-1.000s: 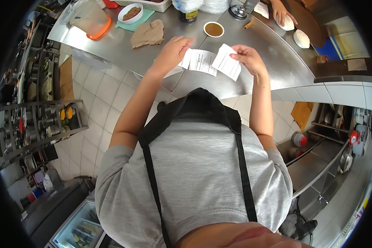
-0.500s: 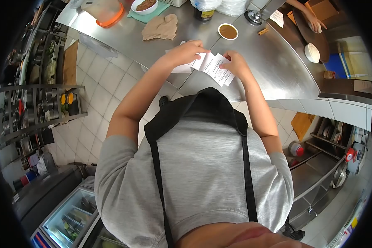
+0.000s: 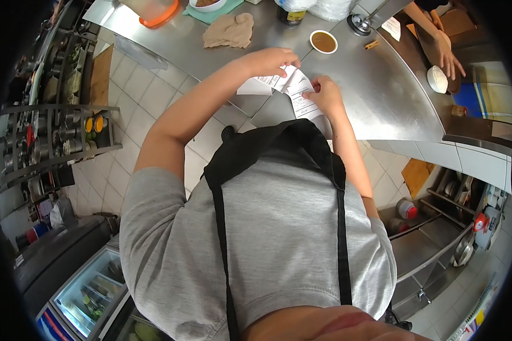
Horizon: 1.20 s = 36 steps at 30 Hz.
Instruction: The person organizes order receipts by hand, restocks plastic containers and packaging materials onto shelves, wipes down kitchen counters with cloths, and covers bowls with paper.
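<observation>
Steel table [image 3: 392, 108]: printed slips [image 3: 302, 105], handling apparently unfinished; left hand [image 3: 272, 61], right hand [image 3: 326, 96], each grip closed on them.

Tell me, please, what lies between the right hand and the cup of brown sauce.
Only bare steel counter shows between the right hand and the cup, in the head view.

Our left arm [image 3: 165, 133] bent outward at the elbow, its forearm [image 3: 207, 96] slanting far and right to the left hand [image 3: 270, 60], back upward, fingers curled. Our right forearm [image 3: 350, 150] angled far and slightly left; the right hand [image 3: 327, 96] pinched thumb against fingers, nearer us than the left.
</observation>
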Available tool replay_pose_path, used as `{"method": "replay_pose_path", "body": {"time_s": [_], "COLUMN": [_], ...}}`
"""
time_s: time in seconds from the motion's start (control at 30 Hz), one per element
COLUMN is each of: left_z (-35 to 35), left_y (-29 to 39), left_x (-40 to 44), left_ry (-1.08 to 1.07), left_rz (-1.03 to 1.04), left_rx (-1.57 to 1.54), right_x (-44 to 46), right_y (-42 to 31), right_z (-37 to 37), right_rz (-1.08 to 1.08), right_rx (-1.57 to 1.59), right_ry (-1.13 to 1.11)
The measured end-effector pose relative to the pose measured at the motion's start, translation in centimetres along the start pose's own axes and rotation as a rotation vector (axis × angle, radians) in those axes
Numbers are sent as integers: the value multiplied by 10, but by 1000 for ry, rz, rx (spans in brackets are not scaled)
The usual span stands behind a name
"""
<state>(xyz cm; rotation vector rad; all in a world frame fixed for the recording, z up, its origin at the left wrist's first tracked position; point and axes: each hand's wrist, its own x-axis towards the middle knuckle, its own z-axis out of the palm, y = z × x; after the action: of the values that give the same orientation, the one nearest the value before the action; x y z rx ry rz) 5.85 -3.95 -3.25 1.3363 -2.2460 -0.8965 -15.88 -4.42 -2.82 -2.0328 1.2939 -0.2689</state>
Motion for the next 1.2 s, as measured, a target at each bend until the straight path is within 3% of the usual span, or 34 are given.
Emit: {"method": "replay_pose_path", "body": {"time_s": [0.1, 0.23, 0.3, 0.6, 0.67, 0.73, 0.77, 0.83, 0.87, 1.0, 1.07, 1.2], "left_z": [-3, 4, 7, 13, 8, -2, -4, -9, -11, -20, -16, -6], "left_y": [2, -1, -1, -4, -4, 1, 1, -1, -3, 17, 27, 5], "left_x": [-2, -5, -6, -12, -13, -20, -24, -35, -43, -84, -97, -105], "left_ry": [-4, 32, 46, 100, 131, 220, 220, 537, 537, 665, 766, 602], "left_rz": [24, 104, 93, 100, 129, 58, 57, 60, 60, -30, -61, -86], "left_rx": [-2, 95, 109, 119, 123, -161, -155, -526, -524, -170, 318, 443], "right_x": [-1, -5, -4, -23, -33, -34, -32, -22, -15, 5, 7, 18], "right_y": [5, 3, -2, 34, 44, 34, 27, 17, 14, 15, 12, 3], "right_z": [7, 8, 6, -37, -56, -63, -65, -58, -53, -36, -35, -27], "right_rz": [-86, -65, 116, 40, -47, -52, -46, -78, -79, -81, -106, -264], "right_rx": [-1, -31, 43, 66, 237, 336, 535, 809, 811, 874, 796, 963], "right_ry": [181, 186, 43, -94, -112, -133, -128, -148, -148, -300, -437, -371]}}
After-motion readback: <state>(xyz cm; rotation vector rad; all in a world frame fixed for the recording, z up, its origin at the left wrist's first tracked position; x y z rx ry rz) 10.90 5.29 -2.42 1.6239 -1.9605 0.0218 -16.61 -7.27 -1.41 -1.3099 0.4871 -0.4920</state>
